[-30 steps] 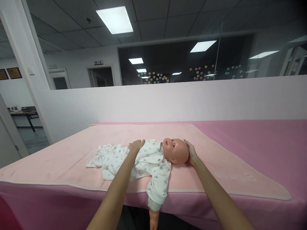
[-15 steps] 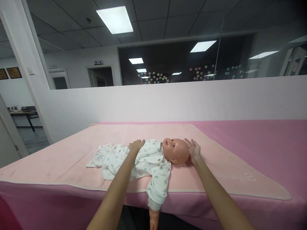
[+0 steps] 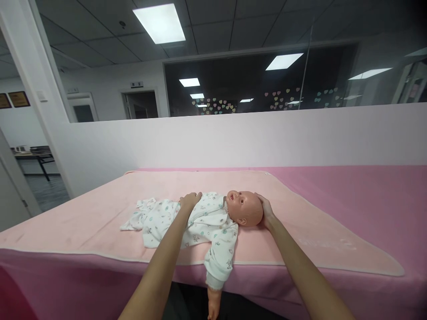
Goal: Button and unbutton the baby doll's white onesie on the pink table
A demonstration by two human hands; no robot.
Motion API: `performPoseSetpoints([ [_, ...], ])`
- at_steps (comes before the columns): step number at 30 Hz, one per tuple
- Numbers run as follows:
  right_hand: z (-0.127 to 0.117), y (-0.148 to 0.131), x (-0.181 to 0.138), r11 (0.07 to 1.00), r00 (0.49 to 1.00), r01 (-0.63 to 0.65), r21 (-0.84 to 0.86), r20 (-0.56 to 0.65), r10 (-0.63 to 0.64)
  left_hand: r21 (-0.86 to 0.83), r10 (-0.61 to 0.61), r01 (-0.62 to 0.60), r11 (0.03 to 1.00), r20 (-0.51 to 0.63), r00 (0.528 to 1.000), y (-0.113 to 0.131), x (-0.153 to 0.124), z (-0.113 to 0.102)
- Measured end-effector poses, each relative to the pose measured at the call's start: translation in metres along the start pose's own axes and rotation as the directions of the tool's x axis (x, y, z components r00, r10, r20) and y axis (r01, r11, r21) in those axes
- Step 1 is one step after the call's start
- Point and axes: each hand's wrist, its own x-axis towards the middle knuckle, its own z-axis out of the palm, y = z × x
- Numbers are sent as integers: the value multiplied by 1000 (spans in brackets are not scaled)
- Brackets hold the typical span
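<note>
A baby doll (image 3: 213, 222) in a white patterned sleepsuit lies on its back across a peach mat (image 3: 100, 218), its head to the right. My left hand (image 3: 190, 201) rests on the doll's belly with fingers laid out over the cloth; some fingertips are hidden on the far side. At the crown of the doll's bare head (image 3: 248, 209), my right hand (image 3: 266, 210) is cupped against it, fingers curved over the top. The doll's near arm (image 3: 216, 275) hangs over the front edge of the table, with its bare hand below the cuff.
A pink cover (image 3: 367, 195) lies under the mat and drops over the front edge. Behind the table stands a low white wall (image 3: 233, 142) with glass above it. On the left are a doorway and a distant desk (image 3: 36, 156).
My right hand has closed in on the doll's head, its raised fingers now curved against the crown. My left hand stays on the belly, and the doll has not visibly moved.
</note>
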Motion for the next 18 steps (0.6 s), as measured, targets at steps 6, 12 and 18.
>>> performPoseSetpoints([
  [6,-18,-1,13,995,981,102,17,-170,-97,-3,-9,9,1000,1,1000,-1,4,3],
  [12,-16,3,13,1000,997,27,2,-67,-27,-21,-10,10,1000,13,1000,0,5,3],
  [18,-6,4,9,1000,998,-22,16,-53,23,-44,-11,12,999,23,1000,2,3,1],
])
